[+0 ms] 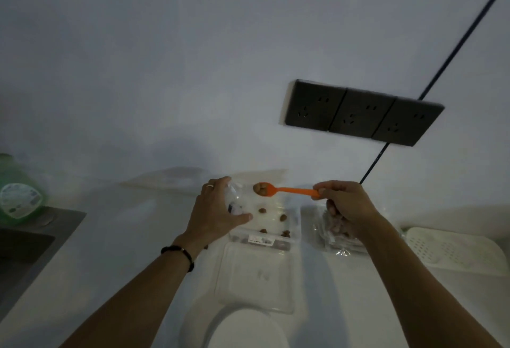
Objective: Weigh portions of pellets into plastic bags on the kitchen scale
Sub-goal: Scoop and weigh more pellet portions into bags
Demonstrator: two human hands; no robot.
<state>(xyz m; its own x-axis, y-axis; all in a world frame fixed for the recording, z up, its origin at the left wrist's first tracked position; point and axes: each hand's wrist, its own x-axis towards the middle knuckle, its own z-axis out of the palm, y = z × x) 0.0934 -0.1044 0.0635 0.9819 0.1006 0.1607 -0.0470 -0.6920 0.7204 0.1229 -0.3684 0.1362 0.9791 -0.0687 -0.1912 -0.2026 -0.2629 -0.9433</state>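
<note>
Left hand (218,209): gripping the plastic bag (233,198).
Right hand (345,204): pinching the orange spoon (278,190).
Risk: pellets (261,189) may be rolling off if the spoon is tipping before the bag.

Smooth orange plastic spoon (287,190)

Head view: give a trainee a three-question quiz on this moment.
1. True or false: the orange spoon is empty.
2. Which hand holds the spoon's handle? A) left B) right
3. Fill in: the left hand holds a clear plastic ____.

Key: 1 false, the spoon carries brown pellets above the clear tray. 2 B, the right hand. 3 bag.
</note>
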